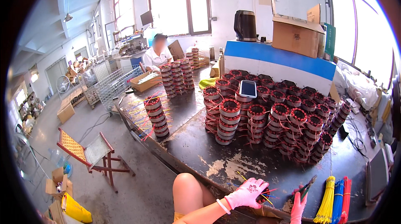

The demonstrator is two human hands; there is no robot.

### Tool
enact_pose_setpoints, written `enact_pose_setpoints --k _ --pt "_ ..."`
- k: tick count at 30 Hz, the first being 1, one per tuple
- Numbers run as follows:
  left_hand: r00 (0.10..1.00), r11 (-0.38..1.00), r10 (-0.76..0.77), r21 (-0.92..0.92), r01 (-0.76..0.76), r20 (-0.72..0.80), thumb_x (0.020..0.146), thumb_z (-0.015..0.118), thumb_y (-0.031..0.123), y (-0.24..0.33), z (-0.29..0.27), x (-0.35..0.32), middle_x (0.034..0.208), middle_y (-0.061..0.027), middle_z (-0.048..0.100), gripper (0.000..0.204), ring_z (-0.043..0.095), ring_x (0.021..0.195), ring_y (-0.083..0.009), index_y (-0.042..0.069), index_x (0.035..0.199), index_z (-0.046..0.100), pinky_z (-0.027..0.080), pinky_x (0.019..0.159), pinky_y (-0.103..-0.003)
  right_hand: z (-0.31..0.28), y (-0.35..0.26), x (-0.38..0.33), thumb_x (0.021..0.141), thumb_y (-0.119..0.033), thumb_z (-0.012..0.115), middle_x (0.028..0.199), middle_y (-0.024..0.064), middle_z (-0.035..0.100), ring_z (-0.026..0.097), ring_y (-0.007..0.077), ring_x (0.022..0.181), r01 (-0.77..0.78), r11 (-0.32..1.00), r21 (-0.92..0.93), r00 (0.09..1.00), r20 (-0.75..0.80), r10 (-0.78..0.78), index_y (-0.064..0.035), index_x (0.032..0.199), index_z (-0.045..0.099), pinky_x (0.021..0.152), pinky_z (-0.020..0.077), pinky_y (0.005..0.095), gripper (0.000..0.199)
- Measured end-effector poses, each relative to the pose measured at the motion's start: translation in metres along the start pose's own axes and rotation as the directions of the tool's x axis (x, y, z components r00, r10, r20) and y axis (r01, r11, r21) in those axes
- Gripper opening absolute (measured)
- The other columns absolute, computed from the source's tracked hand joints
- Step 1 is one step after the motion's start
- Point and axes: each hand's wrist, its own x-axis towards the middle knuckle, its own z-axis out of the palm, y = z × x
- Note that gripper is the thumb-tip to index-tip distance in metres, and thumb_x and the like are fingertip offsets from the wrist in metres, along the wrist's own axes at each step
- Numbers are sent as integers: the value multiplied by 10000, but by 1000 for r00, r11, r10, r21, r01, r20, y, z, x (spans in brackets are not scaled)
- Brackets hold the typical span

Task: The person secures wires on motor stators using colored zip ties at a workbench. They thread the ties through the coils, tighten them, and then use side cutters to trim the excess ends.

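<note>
My left hand [247, 194], in a pink glove, is closed over a motor stator [262, 199] at the near edge of the table. Red, blue and yellow wires stick out around that stator, and my fingers hide much of it. To its right, my right hand [297, 207], also gloved in pink, grips a pair of pliers [308, 186] with dark green handles. Their jaws point up and to the right, apart from the stator. Beside the right hand lie bundles of yellow wires [326, 201], blue wires [338, 199] and red wires [346, 199].
Many stacked stators [288, 119] fill the table's far side, with a phone [248, 89] on top. A single stator stack [156, 117] stands at the left edge. Another person [158, 55] sits beyond. A folding stool [94, 153] stands on the floor.
</note>
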Motion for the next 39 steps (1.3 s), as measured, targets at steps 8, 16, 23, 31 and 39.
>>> enact_pose_setpoints --k 8,16,23,31,39 --pt "999 999 35 -8 -35 -16 668 842 445 -8 3 1 1256 -205 548 949 572 1125 -390 -20 1406 469 442 1044 -453 4 -12 -6 1012 -248 684 1239 80 658 606 180 1021 -90 986 -139 992 -95 77 18 1405 563 884 509 318 489" --pt "999 998 37 -48 -37 -13 654 843 441 -5 3 1 1259 -204 535 959 550 1148 -388 -31 1401 471 415 1068 -453 0 -14 -8 1007 -326 687 1331 119 636 595 226 1139 -99 970 -222 991 -115 75 37 1433 541 996 479 365 578" --pt "999 999 26 -26 -27 -21 661 838 431 -7 9 1 1262 -199 530 955 541 1164 -374 -37 1406 467 391 1102 -453 -10 -2 -5 1025 -315 655 1316 130 660 613 239 1151 -123 966 -229 989 -113 99 37 1417 566 1035 466 371 535" --pt "1000 999 24 -26 -24 -3 646 840 450 -5 4 3 1256 -194 530 993 540 1146 -366 -38 1420 456 393 1084 -451 -17 7 -2 1029 -296 652 1292 119 673 624 234 1134 -94 975 -201 993 -89 78 36 1413 573 1033 470 368 514" --pt "999 997 37 -64 -38 -22 635 843 432 -7 7 2 1271 -205 525 995 536 1162 -379 -44 1416 451 400 1080 -451 -11 1 -4 1024 -302 658 1284 118 677 628 226 1124 -81 969 -232 992 -117 55 35 1399 587 1021 476 363 509"
